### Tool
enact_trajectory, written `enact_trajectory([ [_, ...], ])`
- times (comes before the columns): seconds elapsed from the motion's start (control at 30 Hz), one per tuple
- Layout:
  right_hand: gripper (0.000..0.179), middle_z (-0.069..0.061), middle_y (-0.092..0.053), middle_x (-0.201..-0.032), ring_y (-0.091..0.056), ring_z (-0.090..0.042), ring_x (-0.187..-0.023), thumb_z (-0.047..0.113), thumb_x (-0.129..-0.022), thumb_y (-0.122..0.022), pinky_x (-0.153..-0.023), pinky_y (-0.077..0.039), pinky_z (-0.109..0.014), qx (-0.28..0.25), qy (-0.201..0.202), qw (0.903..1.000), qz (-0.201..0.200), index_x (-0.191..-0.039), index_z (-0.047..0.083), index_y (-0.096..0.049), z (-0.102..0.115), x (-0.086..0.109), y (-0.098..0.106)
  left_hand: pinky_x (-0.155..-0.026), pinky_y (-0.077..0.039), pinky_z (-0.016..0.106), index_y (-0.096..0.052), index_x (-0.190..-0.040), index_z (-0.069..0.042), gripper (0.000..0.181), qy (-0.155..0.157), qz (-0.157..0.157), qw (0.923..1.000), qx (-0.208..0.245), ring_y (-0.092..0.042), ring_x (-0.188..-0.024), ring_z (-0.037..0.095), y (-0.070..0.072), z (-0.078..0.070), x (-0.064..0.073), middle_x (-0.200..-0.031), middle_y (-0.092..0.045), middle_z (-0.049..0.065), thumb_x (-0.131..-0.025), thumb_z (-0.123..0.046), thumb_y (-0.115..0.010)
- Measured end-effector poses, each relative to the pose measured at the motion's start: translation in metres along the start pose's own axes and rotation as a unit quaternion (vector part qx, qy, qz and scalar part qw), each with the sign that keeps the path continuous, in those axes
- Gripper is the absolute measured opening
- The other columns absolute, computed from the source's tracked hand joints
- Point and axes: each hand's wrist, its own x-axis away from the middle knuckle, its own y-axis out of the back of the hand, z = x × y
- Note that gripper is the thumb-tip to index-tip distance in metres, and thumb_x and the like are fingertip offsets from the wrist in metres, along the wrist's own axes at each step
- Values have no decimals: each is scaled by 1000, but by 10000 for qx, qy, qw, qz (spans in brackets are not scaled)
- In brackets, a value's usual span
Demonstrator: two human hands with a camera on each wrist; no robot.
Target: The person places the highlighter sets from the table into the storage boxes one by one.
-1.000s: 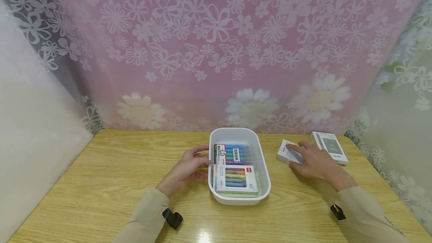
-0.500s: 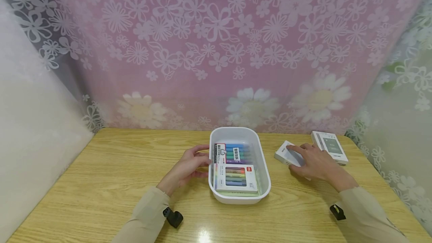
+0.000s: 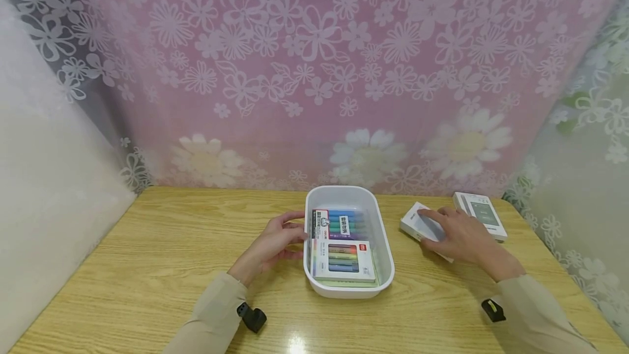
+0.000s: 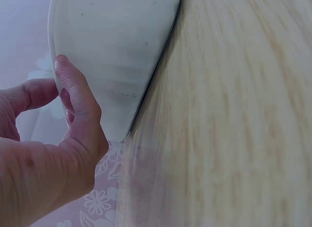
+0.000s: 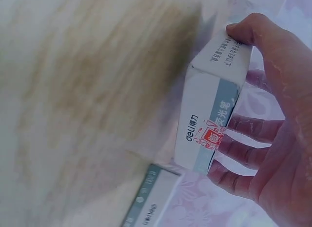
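A white plastic basket (image 3: 385, 258) stands in the middle of the table in the head view. My left hand (image 3: 275, 239) pinches its left rim between thumb and fingers, as the left wrist view shows more closely. Inside lie a pack of colored pens (image 3: 344, 223) and, nearer me, a white windowed box of colored sticks (image 3: 342, 261). To the right, my right hand (image 3: 459, 236) grips a white highlighter box (image 3: 417, 222). In the right wrist view, the highlighter box (image 5: 202, 105) sits between thumb and fingers, its printed end facing the camera.
A second white box (image 3: 481, 214) with a grey-green panel lies at the table's back right, just beyond my right hand. The wooden table (image 3: 172, 245) ends at a pink flowered curtain (image 3: 275, 70). Pale sheets hang at both sides.
The highlighter box has shifted and turned slightly in my right hand, and more of its near end shows. My left hand and the basket have stayed in place.
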Motion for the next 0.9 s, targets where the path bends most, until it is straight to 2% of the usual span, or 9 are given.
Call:
enact_trajectory([
  [0.23,62,-21,-67,-118,-66,-37,-93,43,-86,-76,-68,-55,-54,40,169,9995,-280,-140,16,-62,8,-4,8,-69,-62,31,-46,-149,-9,61,11,-22,10000,-6,-69,-99,20,0,0,0,-135,-59,20,-91,-8,-64],
  [0.33,62,-20,-67,-120,-65,-39,-98,43,-86,-76,-68,-54,-56,57,211,9992,-343,-140,18,-62,12,-6,12,-69,-62,31,-46,-149,-9,61,-4,-5,10000,-11,-69,-99,20,0,0,0,-135,-60,21,-91,-9,-64],
  [0.63,62,-20,-65,-126,-63,-45,-106,41,-84,-78,-76,-52,-69,238,322,9974,-602,-140,21,-63,27,-10,28,-69,-62,31,-46,-149,-10,61,28,5,10000,25,-69,-99,20,0,-1,-1,-134,-59,20,-91,-9,-65],
  [0.9,60,-19,-63,-134,-60,-46,-118,39,-84,-77,-85,-49,-72,216,442,9970,-590,-140,24,-63,46,-15,43,-68,-62,31,-46,-149,-9,61,7,3,10000,21,-69,-99,20,0,-1,1,-134,-59,20,-92,-9,-65],
])
